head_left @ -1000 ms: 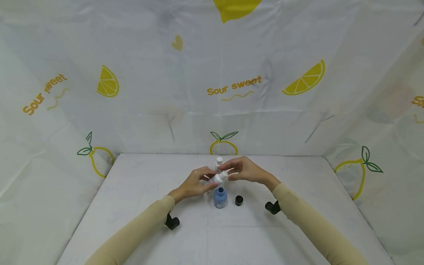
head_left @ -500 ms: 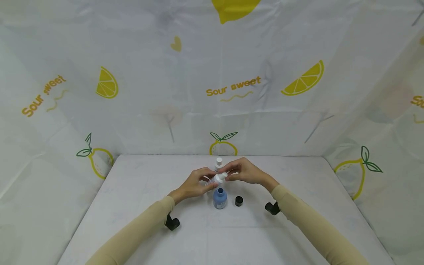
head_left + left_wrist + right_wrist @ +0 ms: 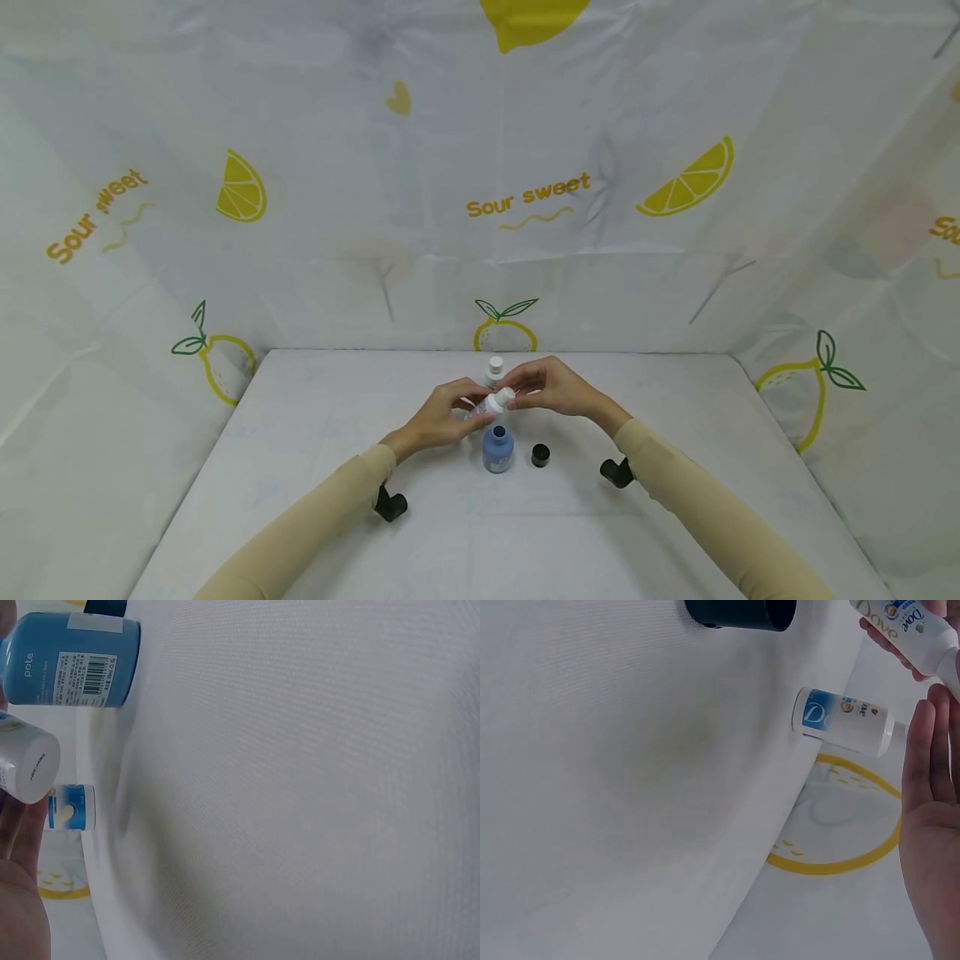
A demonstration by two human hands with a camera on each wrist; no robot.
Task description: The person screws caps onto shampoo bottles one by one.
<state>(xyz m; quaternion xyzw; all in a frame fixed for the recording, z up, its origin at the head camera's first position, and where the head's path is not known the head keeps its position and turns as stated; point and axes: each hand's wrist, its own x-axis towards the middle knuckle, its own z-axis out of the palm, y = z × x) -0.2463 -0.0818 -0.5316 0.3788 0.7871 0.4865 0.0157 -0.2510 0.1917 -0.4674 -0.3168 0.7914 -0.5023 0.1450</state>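
Left fingers (image 3: 465, 387) grip white bottle (image 3: 491, 407), right fingers (image 3: 917, 769) seemingly pinch its cap (image 3: 506, 396), as before.

Tilted Dove bottle (image 3: 919, 636): smooth white plastic by its look, soft sheen, printed graphics
White cap (image 3: 505, 397): smooth, plastic-looking
Blue bottle (image 3: 71, 660): smooth, plastic-looking, satin sheen
Barcode label (image 3: 86, 678): flat, white, paper-like
Black cap, three o'clock of the blue bottle (image 3: 540, 455): dark, smooth, seemingly plastic
Upright Dove bottle, twelve o'clock of the blue bottle (image 3: 847, 724): smooth white plastic look, low gloss
Worktop (image 3: 300, 787): matt white cloth-like cover, finely ribbed
Backdrop (image 3: 315, 125): thin creased sheet, faint shine; plastic or coated cloth, cannot tell
Sleeves (image 3: 720, 508): matt beige cloth
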